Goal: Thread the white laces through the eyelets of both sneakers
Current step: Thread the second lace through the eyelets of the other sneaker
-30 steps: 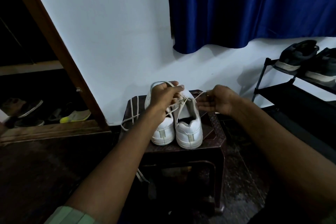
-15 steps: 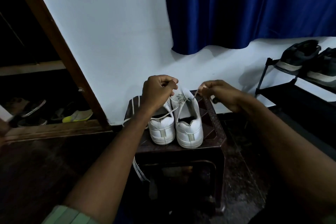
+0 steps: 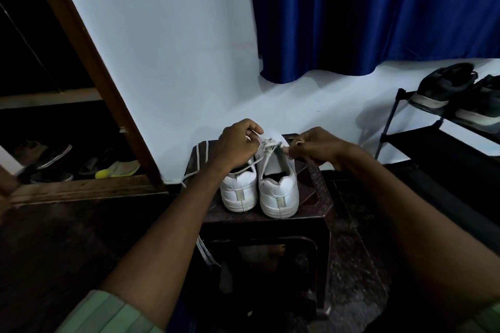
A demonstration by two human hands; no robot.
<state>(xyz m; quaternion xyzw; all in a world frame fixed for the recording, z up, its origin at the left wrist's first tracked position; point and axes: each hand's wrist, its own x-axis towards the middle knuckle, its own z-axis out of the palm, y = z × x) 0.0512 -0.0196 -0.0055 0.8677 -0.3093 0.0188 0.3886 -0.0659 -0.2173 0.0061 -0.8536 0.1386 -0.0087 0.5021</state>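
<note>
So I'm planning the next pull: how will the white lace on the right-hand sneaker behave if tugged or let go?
The white lace is probably floppy: a loose lace droops over the stool's edge. It looks light, pinched by the left hand and right hand. The right-hand sneaker might shift if tugged hard, since nothing pins it.

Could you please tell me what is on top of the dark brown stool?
Two white sneakers stand heels-near on the dark brown stool, a loose white lace beside them; both hands cover their fronts.
</note>
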